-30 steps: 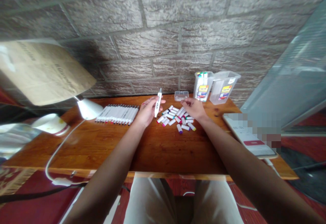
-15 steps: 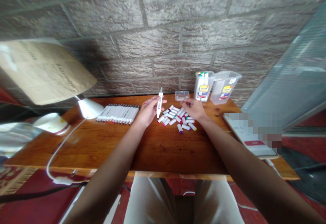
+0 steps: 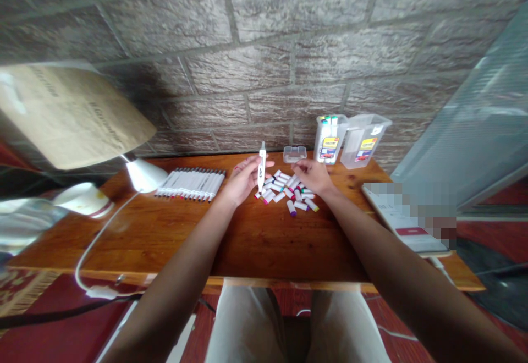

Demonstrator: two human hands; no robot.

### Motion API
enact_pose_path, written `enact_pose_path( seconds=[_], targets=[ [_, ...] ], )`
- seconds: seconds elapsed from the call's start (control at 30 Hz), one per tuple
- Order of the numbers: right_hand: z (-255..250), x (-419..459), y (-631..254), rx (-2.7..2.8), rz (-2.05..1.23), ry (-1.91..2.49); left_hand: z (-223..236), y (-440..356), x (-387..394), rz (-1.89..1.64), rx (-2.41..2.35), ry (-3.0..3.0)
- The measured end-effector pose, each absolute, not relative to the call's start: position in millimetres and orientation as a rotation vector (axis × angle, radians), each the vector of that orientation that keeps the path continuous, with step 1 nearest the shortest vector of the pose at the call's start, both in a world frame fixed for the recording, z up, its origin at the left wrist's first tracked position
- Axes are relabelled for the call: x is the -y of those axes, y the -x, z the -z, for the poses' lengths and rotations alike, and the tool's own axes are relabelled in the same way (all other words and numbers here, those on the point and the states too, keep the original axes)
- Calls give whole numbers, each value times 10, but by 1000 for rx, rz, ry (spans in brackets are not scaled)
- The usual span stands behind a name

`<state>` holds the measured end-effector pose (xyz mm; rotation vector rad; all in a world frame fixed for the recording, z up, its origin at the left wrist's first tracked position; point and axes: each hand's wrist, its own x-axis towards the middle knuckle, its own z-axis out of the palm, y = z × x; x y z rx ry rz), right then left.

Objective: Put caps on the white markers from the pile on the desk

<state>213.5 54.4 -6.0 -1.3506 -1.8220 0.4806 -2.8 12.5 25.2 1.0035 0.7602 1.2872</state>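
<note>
My left hand (image 3: 244, 180) is closed around a white marker (image 3: 262, 169), held nearly upright above the table, with a grey tip at its upper end and no cap there. Below and right of it lies a loose pile of white marker caps (image 3: 279, 196) with coloured ends. My right hand (image 3: 317, 177) is at the far right of this pile, thumb and fingers bent together and pointing down; what they hold, if anything, is hidden. To the left, several capless white markers (image 3: 192, 183) lie side by side in a row.
Behind my right hand stand a clear case with markers (image 3: 329, 140) and an open clear case (image 3: 363, 143). A small clear lid (image 3: 294, 154) lies near the wall. A phone-like tablet (image 3: 406, 225) is at right; a lamp (image 3: 144, 175) and paper cup (image 3: 85, 201) are at left.
My left hand has shifted the marker slightly to the right, and its lower end is now a little lower. My right hand has hardly moved.
</note>
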Motion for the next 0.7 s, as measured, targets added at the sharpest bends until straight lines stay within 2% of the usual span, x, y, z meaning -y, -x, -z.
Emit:
enact_pose_path(
  seconds=[0.2, 0.47, 0.7],
  targets=[
    [13, -506, -2114, 1728, -539, 1193, -218, 17, -127, -1295, -721, -1033],
    [-269, -116, -1843, 1684, -1181, 736, -239, -42, -102, -1314, -724, -1158],
    [-230, -71, -1782, 1616, -1287, 715, -182, -66, -105, -1253, -684, -1277]
  ],
)
